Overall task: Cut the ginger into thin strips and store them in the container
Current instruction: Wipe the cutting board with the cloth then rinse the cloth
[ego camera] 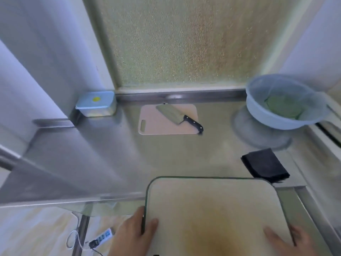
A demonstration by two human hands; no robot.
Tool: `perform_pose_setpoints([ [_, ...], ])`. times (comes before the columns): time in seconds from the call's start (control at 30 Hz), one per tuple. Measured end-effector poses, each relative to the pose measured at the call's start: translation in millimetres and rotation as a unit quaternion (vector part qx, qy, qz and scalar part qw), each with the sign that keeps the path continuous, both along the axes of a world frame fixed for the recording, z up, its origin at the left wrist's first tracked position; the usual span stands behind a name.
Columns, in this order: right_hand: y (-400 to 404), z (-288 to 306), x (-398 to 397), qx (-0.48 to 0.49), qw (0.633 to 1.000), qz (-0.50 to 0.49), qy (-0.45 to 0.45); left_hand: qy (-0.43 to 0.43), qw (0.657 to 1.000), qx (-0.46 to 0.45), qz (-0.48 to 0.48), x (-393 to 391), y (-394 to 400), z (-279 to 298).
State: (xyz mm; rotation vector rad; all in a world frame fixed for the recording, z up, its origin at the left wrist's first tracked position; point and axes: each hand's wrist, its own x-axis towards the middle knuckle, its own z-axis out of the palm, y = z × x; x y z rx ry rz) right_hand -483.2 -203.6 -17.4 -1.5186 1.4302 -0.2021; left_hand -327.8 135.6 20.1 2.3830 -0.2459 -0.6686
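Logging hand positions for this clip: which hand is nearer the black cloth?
Right. The right hand grips the big board's right edge, below the black cloth; the left hand holds the far-left edge.

Silver steel desk [103,148], pale pink cutting board [156,126], black-handled cleaver [177,116], light blue lidded container [96,103], blue colander [282,106], black cloth [265,165], cream yellow-stained board [215,215]

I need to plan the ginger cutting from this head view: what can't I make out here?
- Ginger: none visible anywhere.
- Lidded blue rectangular container: lid hides the contents.
- Pale blue round basin: motion blur; green contents unidentifiable.
- Left hand and right hand holding the large cream tray: cut off by the bottom edge.
- Black-handled cleaver on the small white cutting board: edge too small to judge.
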Motion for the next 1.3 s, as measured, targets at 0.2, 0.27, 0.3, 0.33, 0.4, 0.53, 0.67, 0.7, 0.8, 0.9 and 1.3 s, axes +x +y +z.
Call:
perform_pose_setpoints([
  [0.2, 40, 42, 127, -0.057, 0.992, 0.108, 0.013, -0.102, 0.994, 0.011, 0.049, 115, 16, 3],
  [0.27, 43, 39, 162, -0.083, 0.985, 0.145, 0.039, -0.099, 0.994, 0.033, 0.033, 152, 17, -5],
  [0.3, 45, 37, 170, -0.091, 0.981, 0.163, 0.052, -0.090, 0.995, 0.047, 0.025, 160, 15, -3],
  [0.33, 47, 34, 180, -0.086, 0.977, 0.173, 0.086, -0.081, 0.995, 0.062, 0.017, 171, 13, -6],
  [0.4, 48, 25, 198, -0.085, 0.966, 0.182, 0.163, -0.071, 0.995, 0.072, 0.004, 188, 10, -17],
  [0.53, 53, 16, 227, -0.104, 0.954, 0.183, 0.215, -0.039, 0.995, 0.088, -0.005, 210, 7, -35],
  [0.67, 59, 3, 245, -0.100, 0.945, 0.191, 0.248, -0.041, 0.992, 0.121, -0.013, 221, 10, -49],
  [0.7, 60, 0, 247, -0.102, 0.941, 0.193, 0.257, -0.042, 0.990, 0.130, -0.015, 222, 11, -52],
  [0.8, 65, -2, 250, -0.106, 0.939, 0.190, 0.265, -0.044, 0.985, 0.162, -0.026, 224, 11, -53],
  [0.9, 69, -4, 248, -0.106, 0.938, 0.187, 0.273, -0.048, 0.980, 0.190, -0.039, 224, 10, -54],
  [1.3, 71, -12, 244, -0.138, 0.924, 0.206, 0.292, -0.056, 0.959, 0.270, -0.066, 221, 3, -50],
])
